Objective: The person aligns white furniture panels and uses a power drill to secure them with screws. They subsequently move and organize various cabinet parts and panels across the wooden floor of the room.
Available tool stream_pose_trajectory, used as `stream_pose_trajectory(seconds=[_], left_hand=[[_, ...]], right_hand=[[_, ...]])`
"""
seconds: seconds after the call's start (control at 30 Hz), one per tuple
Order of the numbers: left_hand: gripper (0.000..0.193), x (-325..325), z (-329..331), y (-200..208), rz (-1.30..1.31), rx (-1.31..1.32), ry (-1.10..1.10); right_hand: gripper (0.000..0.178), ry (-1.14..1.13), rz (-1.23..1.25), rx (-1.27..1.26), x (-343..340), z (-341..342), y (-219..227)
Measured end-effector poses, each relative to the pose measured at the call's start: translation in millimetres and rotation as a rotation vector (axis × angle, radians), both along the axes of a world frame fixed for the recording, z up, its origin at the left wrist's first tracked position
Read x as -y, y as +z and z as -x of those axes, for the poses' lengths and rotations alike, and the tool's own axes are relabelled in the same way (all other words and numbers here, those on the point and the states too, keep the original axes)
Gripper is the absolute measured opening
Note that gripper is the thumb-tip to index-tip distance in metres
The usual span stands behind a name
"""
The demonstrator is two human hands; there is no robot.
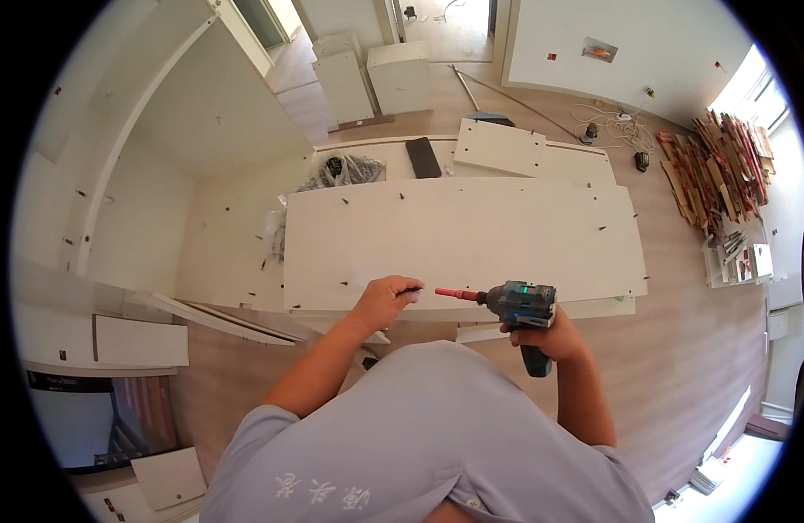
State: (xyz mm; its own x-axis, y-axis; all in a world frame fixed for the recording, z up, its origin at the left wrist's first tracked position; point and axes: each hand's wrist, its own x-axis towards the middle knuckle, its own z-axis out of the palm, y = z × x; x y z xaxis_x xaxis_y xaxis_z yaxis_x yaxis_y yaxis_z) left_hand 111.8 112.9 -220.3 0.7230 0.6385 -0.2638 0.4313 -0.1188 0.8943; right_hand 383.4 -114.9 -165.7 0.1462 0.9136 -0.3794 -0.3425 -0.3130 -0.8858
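My right hand (555,338) is wrapped round the grip of a cordless impact driver (522,302), which lies level with its red bit (457,294) pointing left. Facing the bit's tip, my left hand (381,302) pinches a small dark screw (412,289); a short gap parts the two. Both hands are over the front edge of a long white panel (480,235). Several dark connector bolts stand up from the panel, one of them a bolt (401,196) near its far edge.
Beyond the panel lie a black phone (424,158), a plastic bag of hardware (345,170) and a smaller white board (500,146). An open white cabinet carcass (193,113) stands at the left. White boxes (399,77), cables (624,122) and stacked wood strips (716,170) sit farther off.
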Motion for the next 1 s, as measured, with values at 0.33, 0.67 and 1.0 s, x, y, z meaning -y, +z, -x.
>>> stream_pose_trajectory(seconds=[0.33, 0.67, 1.0], left_hand=[[0.041, 18.4, -21.1, 20.0, -0.049, -0.023, -0.176], [0.074, -16.3, 45.4, -57.3, -0.462, -0.287, -0.016], [0.097, -36.1, 137.3, -63.4, -0.476, -0.876, -0.06]], right_hand=[[0.042, 0.083, 0.057, 0.094, -6.0, 4.4, 4.3], [0.022, -0.439, 0.325, 0.45, 1.1, -68.4, -101.5], [0.022, -0.87, 0.412, 0.479, -6.8, -246.6, -78.3]])
